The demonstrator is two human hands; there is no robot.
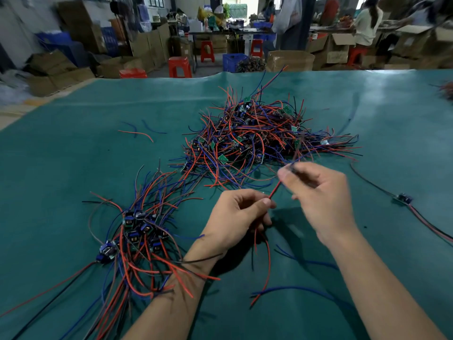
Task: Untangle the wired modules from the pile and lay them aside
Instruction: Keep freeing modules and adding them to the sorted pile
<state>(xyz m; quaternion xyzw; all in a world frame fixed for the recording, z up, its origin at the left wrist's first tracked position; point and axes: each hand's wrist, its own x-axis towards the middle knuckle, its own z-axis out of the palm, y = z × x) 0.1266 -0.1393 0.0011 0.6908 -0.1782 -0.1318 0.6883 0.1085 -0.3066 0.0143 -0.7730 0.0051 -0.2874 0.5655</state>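
Far centre: a tangled pile of red, blue and black wired modules [257, 138] fills the middle of the green mat-covered table [73, 155], wires fanning toward the right edge.
Near left: a laid-out bundle of blue modules with long red and blue wires [142, 236] blocks the near-left corner.
Far left: bare mat except a few loose red and blue wire offcuts [139, 132].
Right edge: a single module on a dark cable [403, 199] crosses it.
Near centre: loose red and blue wires [282, 271] lie between the forearms.
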